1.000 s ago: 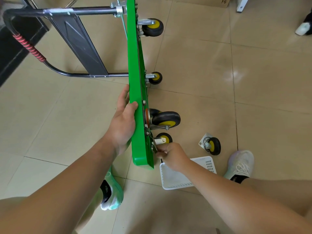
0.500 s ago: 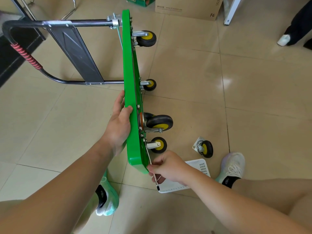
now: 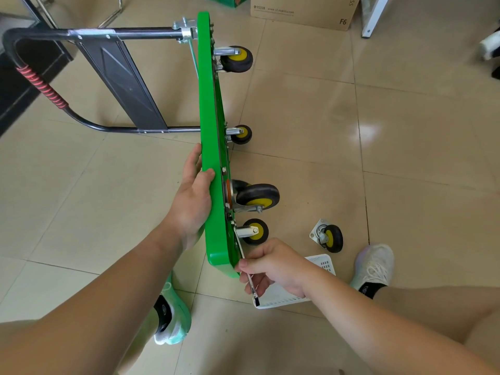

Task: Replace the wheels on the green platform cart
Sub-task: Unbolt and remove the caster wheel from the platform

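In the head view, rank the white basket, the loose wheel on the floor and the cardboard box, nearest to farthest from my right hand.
1. White basket, directly under the right hand.
2. Loose wheel, on the floor to the hand's right.
3. Cardboard box, far off at the top of the view.

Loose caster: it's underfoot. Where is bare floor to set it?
Bare tiles right of the mounted wheels, up to the cardboard box; also left of the green deck, below the handle. Crowded by the right hand: basket, loose caster, shoe.
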Demonstrator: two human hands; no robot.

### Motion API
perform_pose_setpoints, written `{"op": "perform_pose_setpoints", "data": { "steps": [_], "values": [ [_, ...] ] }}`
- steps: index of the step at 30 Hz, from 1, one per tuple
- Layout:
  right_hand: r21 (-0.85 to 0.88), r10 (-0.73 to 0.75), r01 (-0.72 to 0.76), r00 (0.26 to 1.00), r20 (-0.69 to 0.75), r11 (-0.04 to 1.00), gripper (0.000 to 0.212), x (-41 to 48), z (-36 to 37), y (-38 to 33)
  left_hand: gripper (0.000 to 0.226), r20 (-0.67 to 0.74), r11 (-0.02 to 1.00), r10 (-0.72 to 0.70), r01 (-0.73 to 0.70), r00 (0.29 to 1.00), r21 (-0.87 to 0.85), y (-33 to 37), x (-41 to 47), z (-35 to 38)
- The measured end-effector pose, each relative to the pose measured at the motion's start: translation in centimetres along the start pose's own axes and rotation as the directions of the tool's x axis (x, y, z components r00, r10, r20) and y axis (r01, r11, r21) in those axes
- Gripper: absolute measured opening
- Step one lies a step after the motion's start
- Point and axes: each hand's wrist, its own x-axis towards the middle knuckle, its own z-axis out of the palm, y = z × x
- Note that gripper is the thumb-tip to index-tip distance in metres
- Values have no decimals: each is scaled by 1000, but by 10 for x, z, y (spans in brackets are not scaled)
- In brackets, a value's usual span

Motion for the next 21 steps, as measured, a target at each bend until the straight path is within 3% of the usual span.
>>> {"op": "perform_pose_setpoints", "data": {
  "steps": [3, 12, 21],
  "values": [
    [6, 6, -6, 1000, 5, 1000, 23, -1, 1, -3, 56, 1, 1000, 6, -6, 1000, -2, 0, 0, 0],
    [-72, -25, 23, 999, -29, 997, 15, 2, 5, 1, 53, -16, 1000, -14, 13, 1000, -17, 1, -1, 1],
    [115, -45, 42, 999, 24, 992, 12, -1, 4, -6, 54, -18, 1000, -14, 14, 1000, -17, 4, -3, 2]
  ]
}}
